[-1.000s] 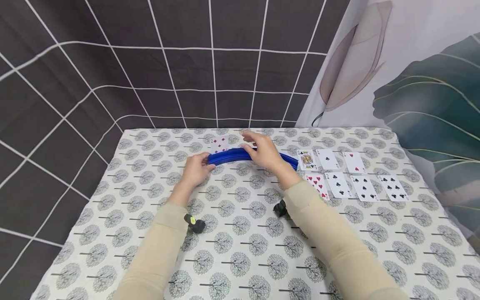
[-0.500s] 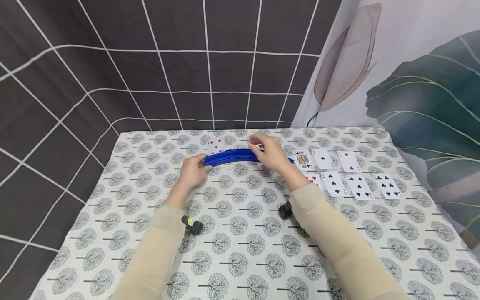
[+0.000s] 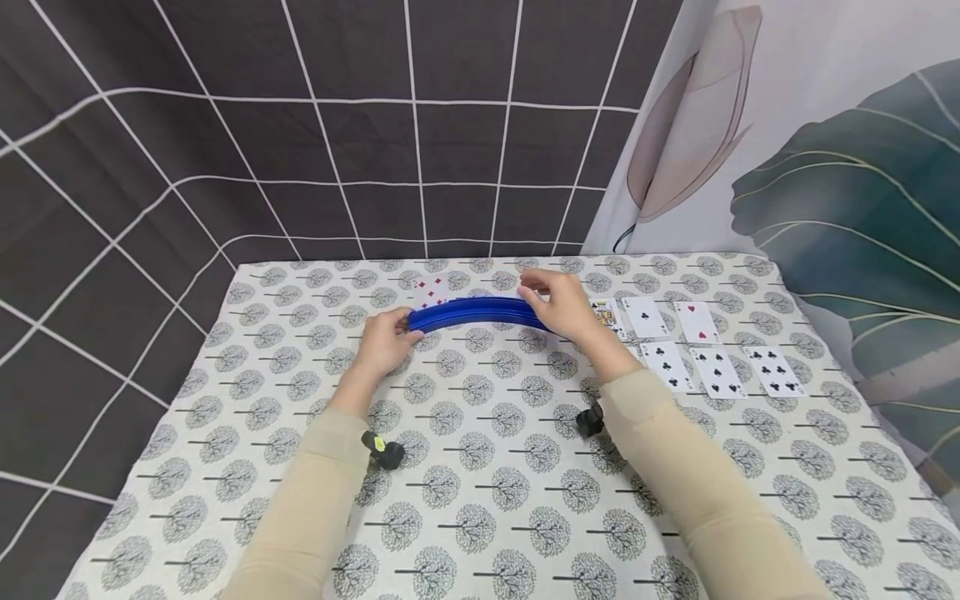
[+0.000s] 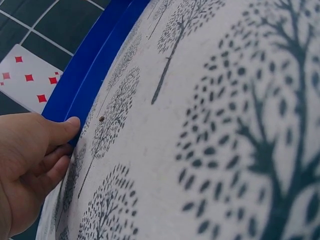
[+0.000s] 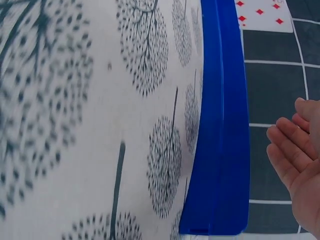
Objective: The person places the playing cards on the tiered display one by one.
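A curved blue card holder (image 3: 480,312) lies across the patterned cloth, with a diamonds playing card (image 3: 431,292) upright at its back left. My left hand (image 3: 386,340) grips the holder's left end, thumb in front, as the left wrist view also shows with the thumb on the blue plastic (image 4: 75,100). Over the holder's right part is my right hand (image 3: 561,307), its fingers loosely bent and nothing between them. In the right wrist view this hand (image 5: 300,155) appears beside the holder (image 5: 222,125), apart from it. My right hand and forearm hide the holder's right end in the head view.
Face-up cards lie in two rows to the right, among them a partly covered king (image 3: 606,317), an ace of clubs (image 3: 646,317) and a hearts card (image 3: 697,322). A dark gridded curtain (image 3: 465,142) hangs behind the table's back edge.
My right hand has moved rightward along the holder, and now covers its right end and some of the nearby cards. The left hand keeps its grip. The head view has shifted slightly.
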A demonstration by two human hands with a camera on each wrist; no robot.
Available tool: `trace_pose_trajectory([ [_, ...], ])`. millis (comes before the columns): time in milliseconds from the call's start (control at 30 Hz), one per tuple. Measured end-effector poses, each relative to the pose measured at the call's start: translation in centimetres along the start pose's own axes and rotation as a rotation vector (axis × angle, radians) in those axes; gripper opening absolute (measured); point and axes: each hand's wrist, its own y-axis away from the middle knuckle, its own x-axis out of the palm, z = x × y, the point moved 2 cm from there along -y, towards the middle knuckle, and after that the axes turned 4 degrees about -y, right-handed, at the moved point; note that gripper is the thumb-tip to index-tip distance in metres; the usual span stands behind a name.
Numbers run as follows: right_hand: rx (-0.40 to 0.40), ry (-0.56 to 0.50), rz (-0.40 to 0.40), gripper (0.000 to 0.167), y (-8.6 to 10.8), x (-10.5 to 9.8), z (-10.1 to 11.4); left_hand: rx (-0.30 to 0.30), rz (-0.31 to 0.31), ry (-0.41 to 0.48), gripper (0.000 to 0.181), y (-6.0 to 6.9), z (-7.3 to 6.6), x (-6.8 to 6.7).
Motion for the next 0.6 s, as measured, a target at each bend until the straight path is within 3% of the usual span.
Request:
trace_pose_trajectory([
  [600,0.035,0.017,-0.046,0.025,1.8,-2.9,-2.0,0.032,-0.011,-0.006,0.031,0.1,-0.2,0.0],
])
